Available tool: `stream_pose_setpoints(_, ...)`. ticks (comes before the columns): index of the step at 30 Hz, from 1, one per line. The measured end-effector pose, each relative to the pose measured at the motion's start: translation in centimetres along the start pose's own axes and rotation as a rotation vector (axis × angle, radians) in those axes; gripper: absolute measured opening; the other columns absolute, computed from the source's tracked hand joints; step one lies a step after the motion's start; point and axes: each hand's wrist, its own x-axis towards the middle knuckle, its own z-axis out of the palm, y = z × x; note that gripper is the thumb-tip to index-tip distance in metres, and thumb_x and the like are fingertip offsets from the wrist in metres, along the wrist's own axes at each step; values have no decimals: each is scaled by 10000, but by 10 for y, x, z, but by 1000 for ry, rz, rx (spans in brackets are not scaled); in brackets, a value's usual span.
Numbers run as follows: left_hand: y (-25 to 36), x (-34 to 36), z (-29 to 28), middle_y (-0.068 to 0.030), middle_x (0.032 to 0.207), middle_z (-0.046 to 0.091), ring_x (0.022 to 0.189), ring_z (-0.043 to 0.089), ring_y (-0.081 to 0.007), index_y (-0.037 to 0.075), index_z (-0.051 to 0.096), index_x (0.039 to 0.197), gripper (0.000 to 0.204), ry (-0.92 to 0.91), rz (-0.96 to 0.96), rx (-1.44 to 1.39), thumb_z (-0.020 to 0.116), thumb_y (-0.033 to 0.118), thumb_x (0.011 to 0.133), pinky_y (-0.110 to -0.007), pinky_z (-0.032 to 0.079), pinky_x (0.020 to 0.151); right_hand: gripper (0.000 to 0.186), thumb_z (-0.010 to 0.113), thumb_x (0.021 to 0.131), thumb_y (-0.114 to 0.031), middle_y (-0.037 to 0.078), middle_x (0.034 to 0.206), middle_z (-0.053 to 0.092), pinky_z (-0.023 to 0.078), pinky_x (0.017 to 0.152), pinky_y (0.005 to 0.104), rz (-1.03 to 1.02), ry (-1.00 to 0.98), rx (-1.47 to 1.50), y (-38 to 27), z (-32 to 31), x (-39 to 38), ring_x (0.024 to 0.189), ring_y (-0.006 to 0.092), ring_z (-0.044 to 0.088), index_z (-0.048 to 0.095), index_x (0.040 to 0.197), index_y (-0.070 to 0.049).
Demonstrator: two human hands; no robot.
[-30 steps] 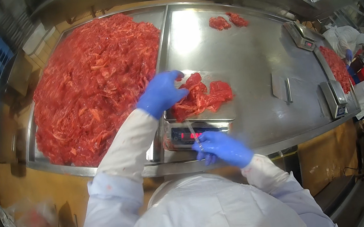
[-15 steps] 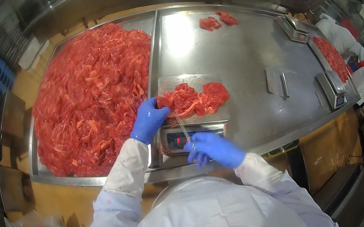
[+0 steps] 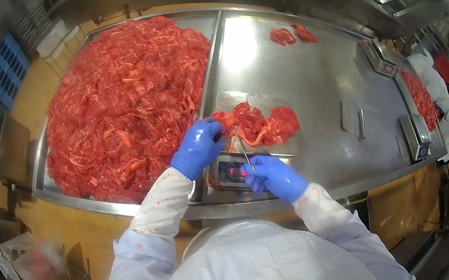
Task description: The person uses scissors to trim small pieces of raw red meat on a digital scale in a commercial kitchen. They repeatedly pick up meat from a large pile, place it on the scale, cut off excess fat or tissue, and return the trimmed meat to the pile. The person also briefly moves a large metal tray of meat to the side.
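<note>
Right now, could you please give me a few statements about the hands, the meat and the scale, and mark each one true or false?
1. Both hands wear blue gloves. True: the left hand and right hand are both gloved in blue.
2. The small portion of meat lies on the scale. True.
3. The big meat pile lies right of the scale. False: it lies to the left.
4. The right hand holds a thin tool. True.
5. The left hand rests on the far meat scraps. False: it is at the near portion's left edge.
</note>
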Motion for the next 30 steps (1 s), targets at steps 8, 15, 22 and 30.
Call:
stream_pose_setpoints(8,-4,-4,1,-147,917,679,875,637,-353,43,695,901,150,58,73,21,728,55,755,-418,525,803,312,624,978,-339,61,868,631,505,693,276,-33,-56,119,-9,11,11,762,143,626,626,1096,-50)
stream_pose_setpoints(15,-8,-3,3,-141,905,668,896,632,-359,46,675,898,139,38,97,34,697,74,764,-435,509,824,283,641,971,-298,46,868,638,497,656,259,78,-2,149,-15,19,1,697,124,603,637,1116,-54)
stream_pose_setpoints(22,-15,-1,8,-135,857,663,873,629,-355,54,669,840,113,10,109,13,699,133,765,-452,500,805,283,635,974,-278,64,866,655,493,649,252,33,-2,164,-22,9,30,701,131,604,645,1119,-36)
stream_pose_setpoints(30,0,-8,-3,-150,839,653,829,620,-373,62,647,815,164,-11,76,18,741,189,769,-458,498,761,206,583,1002,-184,29,809,644,502,631,206,-17,97,322,-44,11,55,673,97,594,668,1060,-5)
